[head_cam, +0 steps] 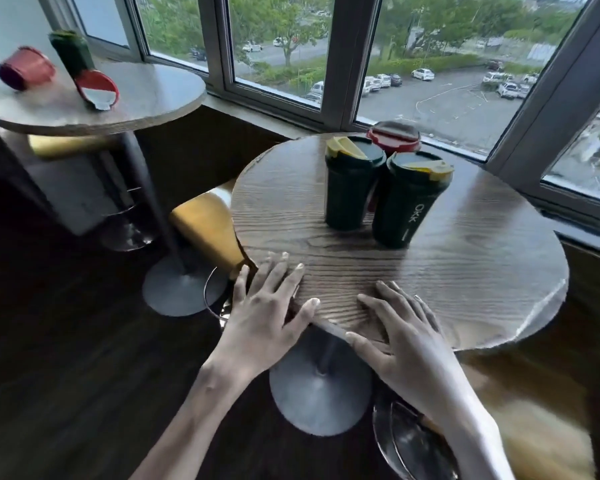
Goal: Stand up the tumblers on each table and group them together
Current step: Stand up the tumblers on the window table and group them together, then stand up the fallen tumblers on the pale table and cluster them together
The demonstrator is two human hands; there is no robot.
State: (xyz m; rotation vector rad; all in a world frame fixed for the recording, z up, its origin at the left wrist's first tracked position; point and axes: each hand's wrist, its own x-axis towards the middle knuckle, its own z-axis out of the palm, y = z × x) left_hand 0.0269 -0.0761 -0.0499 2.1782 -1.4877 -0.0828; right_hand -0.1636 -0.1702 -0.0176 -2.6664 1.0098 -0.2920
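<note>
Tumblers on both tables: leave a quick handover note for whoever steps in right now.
Left hand and right hand: both open and empty, flat on the near round wooden table.
Done: two dark green tumblers with yellow lids and one red tumbler stand grouped there.
Left: on the far round table, the red tumbler and the dark green tumbler with a red lid lie tipped; stand and group them.

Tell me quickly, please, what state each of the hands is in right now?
Left hand: open, holding nothing, flat on the near table's edge.
Right hand: open, holding nothing, flat on the same table.
</note>
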